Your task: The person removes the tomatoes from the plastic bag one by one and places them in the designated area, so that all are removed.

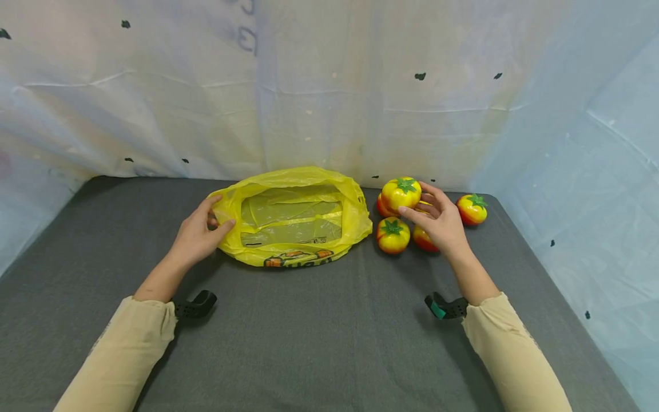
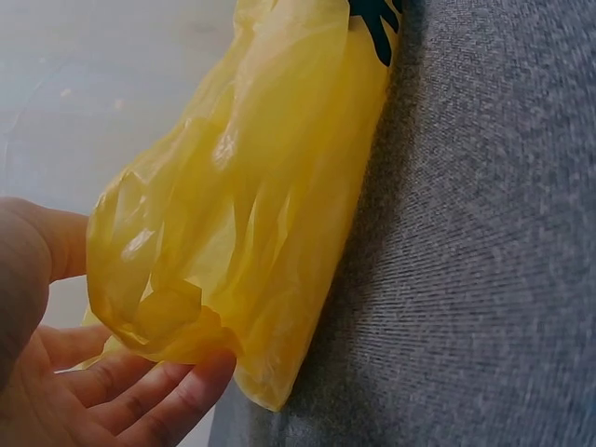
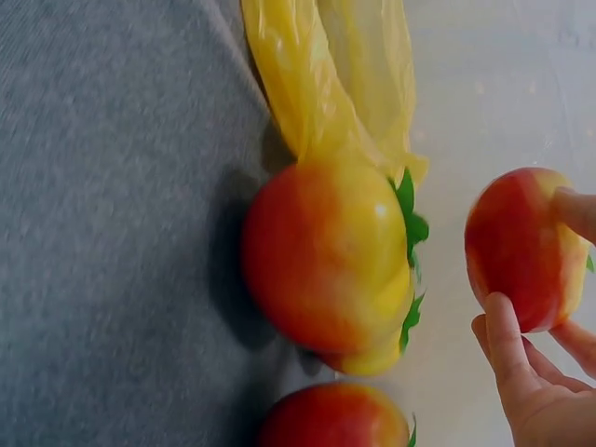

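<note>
A yellow plastic bag (image 1: 357, 214) with dark print lies mouth up on the grey table, its opening spread wide. At its left end my left hand (image 1: 198, 232) pinches the rim between thumb and fingers; the left wrist view shows crumpled plastic (image 2: 186, 307) there. To the right of the bag, my right hand (image 1: 440, 220) grips a yellow and red toy tomato (image 1: 401, 193) with a green leafy top. The right wrist view has this tomato (image 3: 521, 247) raised off the table. Below it stand more such tomatoes (image 1: 393, 236), partly hidden by the hand.
One tomato (image 1: 471, 209) sits apart near the table's right edge. Pale plastic sheeting (image 1: 329, 114) hangs behind the table (image 1: 319, 332) and along its sides. Black straps (image 1: 195, 306) stick out at both wrists.
</note>
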Motion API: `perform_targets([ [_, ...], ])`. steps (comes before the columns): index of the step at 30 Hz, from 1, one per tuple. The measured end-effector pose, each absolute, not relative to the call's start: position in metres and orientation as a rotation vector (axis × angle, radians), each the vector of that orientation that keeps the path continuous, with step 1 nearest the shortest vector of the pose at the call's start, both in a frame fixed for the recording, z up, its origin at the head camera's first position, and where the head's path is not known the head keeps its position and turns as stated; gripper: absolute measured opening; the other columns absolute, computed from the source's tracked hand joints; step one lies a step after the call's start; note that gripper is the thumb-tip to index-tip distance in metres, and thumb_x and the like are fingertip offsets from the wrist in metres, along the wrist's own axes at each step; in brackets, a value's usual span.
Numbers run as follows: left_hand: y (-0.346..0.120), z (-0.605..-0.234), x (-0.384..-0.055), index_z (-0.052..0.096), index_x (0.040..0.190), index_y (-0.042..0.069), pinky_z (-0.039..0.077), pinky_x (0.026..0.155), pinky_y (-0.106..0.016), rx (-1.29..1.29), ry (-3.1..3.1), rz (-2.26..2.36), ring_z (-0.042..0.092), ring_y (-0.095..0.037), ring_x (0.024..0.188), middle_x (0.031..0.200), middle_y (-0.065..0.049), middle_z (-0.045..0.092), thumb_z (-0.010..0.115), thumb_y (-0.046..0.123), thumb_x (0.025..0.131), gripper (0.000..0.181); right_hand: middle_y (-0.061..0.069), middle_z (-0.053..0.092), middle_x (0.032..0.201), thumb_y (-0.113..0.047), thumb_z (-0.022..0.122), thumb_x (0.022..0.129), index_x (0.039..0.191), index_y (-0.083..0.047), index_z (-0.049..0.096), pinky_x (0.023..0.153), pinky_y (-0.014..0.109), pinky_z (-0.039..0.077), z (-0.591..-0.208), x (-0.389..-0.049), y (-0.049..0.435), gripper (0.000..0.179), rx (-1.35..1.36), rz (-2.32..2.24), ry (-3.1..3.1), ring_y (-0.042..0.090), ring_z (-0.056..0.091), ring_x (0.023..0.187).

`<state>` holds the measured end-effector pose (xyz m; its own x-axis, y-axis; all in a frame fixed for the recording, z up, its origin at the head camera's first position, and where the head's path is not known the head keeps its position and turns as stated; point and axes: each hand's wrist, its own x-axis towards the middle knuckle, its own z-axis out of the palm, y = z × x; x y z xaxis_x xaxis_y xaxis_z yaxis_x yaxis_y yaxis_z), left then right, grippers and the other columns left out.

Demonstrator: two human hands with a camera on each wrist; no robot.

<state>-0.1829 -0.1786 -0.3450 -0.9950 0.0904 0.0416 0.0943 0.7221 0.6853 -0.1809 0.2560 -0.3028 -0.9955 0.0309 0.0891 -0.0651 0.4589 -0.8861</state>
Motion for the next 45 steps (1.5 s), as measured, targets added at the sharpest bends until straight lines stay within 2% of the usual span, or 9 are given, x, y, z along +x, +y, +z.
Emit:
perform_targets([
  [13, -0.179, -0.346, -0.183, 0.021, 0.150, -0.001, 0.041, 0.060, -0.032, -0.153, -2.912, -1.160, 0.048, -0.030, 0.084, 0.105, -0.021, 0.047, 0.050, 0.029, 0.099, 0.066, 0.013, 0.039, 0.148, -0.044, 0.070, 0.085, 0.152, -0.021, 0.029, 0.104, 0.046, 0.043, -0.306, -0.182, 0.284, 0.081, -0.158, 1.505, -2.611, 0.029, 0.046, 0.131],
  [29, -0.179, -0.345, -0.185, 0.021, 0.151, 0.000, 0.041, 0.059, -0.031, -0.154, -2.913, -1.165, 0.049, -0.031, 0.085, 0.107, -0.022, 0.047, 0.050, 0.029, 0.099, 0.066, 0.016, 0.040, 0.147, -0.042, 0.069, 0.087, 0.152, -0.020, 0.030, 0.105, 0.043, 0.043, -0.306, -0.178, 0.312, 0.078, -0.272, 1.447, -2.566, 0.031, 0.046, 0.130],
  [32, -0.179, -0.345, -0.184, 0.021, 0.151, 0.000, 0.042, 0.059, -0.031, -0.150, -2.912, -1.172, 0.048, -0.031, 0.084, 0.107, -0.022, 0.047, 0.050, 0.029, 0.099, 0.067, 0.016, 0.039, 0.147, -0.043, 0.067, 0.087, 0.151, -0.021, 0.031, 0.103, 0.039, 0.045, -0.306, -0.178, 0.317, 0.077, -0.300, 1.422, -2.573, 0.031, 0.047, 0.130],
  [37, -0.178, -0.345, -0.184, 0.021, 0.151, 0.000, 0.041, 0.058, -0.031, -0.148, -2.909, -1.178, 0.048, -0.030, 0.082, 0.105, -0.021, 0.047, 0.050, 0.029, 0.099, 0.067, 0.016, 0.039, 0.147, -0.044, 0.067, 0.088, 0.152, -0.021, 0.030, 0.094, 0.021, 0.049, -0.306, -0.178, 0.325, 0.077, -0.345, 1.414, -2.577, 0.028, 0.047, 0.129],
  [39, -0.178, -0.345, -0.184, 0.021, 0.150, -0.001, 0.041, 0.058, -0.031, -0.154, -2.907, -1.179, 0.048, -0.029, 0.081, 0.105, -0.021, 0.047, 0.051, 0.029, 0.099, 0.067, 0.016, 0.039, 0.147, -0.045, 0.066, 0.087, 0.152, -0.022, 0.029, 0.095, 0.022, 0.049, -0.306, -0.178, 0.327, 0.078, -0.366, 1.418, -2.577, 0.029, 0.047, 0.129],
  [42, -0.178, -0.345, -0.184, 0.021, 0.150, -0.001, 0.041, 0.058, -0.031, -0.158, -2.906, -1.182, 0.047, -0.029, 0.080, 0.103, -0.021, 0.047, 0.051, 0.029, 0.099, 0.066, 0.016, 0.038, 0.149, -0.047, 0.066, 0.087, 0.152, -0.024, 0.028, 0.100, 0.031, 0.047, -0.307, -0.178, 0.331, 0.079, -0.397, 1.418, -2.581, 0.030, 0.045, 0.131],
  [45, -0.178, -0.346, -0.184, 0.021, 0.151, -0.001, 0.041, 0.057, -0.031, -0.154, -2.907, -1.183, 0.047, -0.029, 0.079, 0.103, -0.020, 0.047, 0.050, 0.029, 0.099, 0.067, 0.016, 0.038, 0.149, -0.047, 0.066, 0.087, 0.152, -0.024, 0.029, 0.098, 0.028, 0.048, -0.308, -0.178, 0.334, 0.078, -0.415, 1.416, -2.578, 0.031, 0.045, 0.132],
])
